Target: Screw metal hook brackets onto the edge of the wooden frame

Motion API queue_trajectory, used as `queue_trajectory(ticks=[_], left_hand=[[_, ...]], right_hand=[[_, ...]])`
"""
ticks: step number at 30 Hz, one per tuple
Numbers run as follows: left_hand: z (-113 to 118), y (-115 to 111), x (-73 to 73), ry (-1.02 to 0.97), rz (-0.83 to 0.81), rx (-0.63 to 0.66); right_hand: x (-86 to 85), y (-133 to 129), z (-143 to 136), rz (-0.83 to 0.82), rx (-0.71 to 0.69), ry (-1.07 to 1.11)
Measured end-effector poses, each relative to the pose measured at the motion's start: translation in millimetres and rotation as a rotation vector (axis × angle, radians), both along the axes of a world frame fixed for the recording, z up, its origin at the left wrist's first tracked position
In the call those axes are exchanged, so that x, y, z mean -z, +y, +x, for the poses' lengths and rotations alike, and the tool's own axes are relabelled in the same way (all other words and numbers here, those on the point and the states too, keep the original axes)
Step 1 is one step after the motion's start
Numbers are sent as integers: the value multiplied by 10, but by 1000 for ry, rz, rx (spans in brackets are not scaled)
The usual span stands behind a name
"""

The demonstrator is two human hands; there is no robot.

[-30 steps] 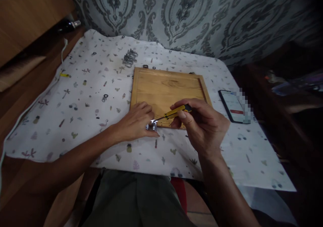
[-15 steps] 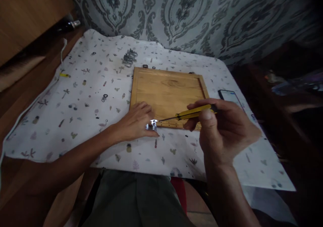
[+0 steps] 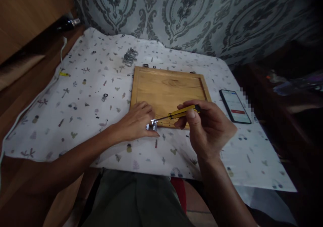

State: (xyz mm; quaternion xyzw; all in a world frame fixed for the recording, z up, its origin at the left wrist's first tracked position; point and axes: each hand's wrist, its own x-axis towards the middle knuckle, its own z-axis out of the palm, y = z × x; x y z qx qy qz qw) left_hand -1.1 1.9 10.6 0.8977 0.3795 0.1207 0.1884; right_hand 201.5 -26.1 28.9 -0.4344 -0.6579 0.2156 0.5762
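A shallow wooden panel with a raised frame (image 3: 171,85) lies flat on the table. At its near left edge sits a small shiny metal hinge (image 3: 154,125). My left hand (image 3: 140,121) grips the hinge and the panel edge, with the thumb below and the fingers on top. In my right hand (image 3: 207,124) is a screwdriver with a yellow and black handle (image 3: 181,112), held nearly level between thumb and fingers. Its thin shaft points left and the tip is at the hinge; whether a screw is there is too small to tell.
Several grey metal hinges (image 3: 130,56) lie heaped behind the panel. A phone (image 3: 235,106) with a lit screen rests to the right. A white cable (image 3: 30,104) runs along the left edge of the patterned tablecloth (image 3: 98,75). The papered wall (image 3: 186,15) rises behind.
My right hand has moved left with the screwdriver, bringing its tip onto the hinge and uncovering the phone. My left hand has stayed in place.
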Motion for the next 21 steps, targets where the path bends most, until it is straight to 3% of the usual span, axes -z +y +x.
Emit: queue_trajectory(ticks=[11, 21], left_hand=[[-7, 12, 37, -7, 5, 0], [-18, 9, 23, -25, 5, 15]], right_hand=[[-21, 0, 17, 18, -10, -96], [31, 43, 34, -15, 29, -6]])
